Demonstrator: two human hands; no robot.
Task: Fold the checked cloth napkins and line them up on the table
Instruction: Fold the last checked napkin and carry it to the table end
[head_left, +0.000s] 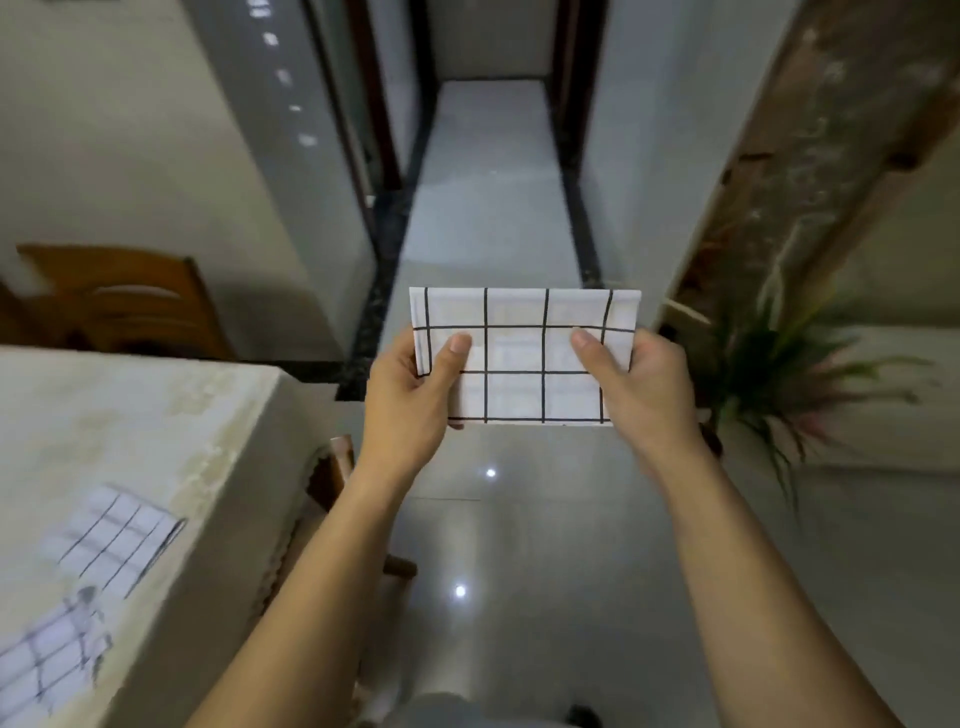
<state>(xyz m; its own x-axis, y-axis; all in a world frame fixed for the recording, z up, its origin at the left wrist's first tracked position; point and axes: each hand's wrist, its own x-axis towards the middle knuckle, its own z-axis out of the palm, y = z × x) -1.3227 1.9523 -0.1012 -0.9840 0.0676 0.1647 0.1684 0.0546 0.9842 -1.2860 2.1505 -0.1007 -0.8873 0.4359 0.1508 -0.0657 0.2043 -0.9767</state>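
Observation:
A folded white napkin with black checks (522, 353) hangs in the air over the floor, held flat between both hands. My left hand (410, 392) pinches its left edge, thumb on top. My right hand (641, 384) pinches its right edge the same way. On the table (171, 415) at the left lie two more checked napkins: one folded (117, 538) and another (47, 654) nearer me, at the frame's edge and blurred.
A wooden chair (124, 301) stands behind the table, and another wooden seat (332, 467) shows under the table's corner. A potted plant (779, 364) spreads at the right. Glossy tiled floor (519, 571) runs ahead into a narrow corridor.

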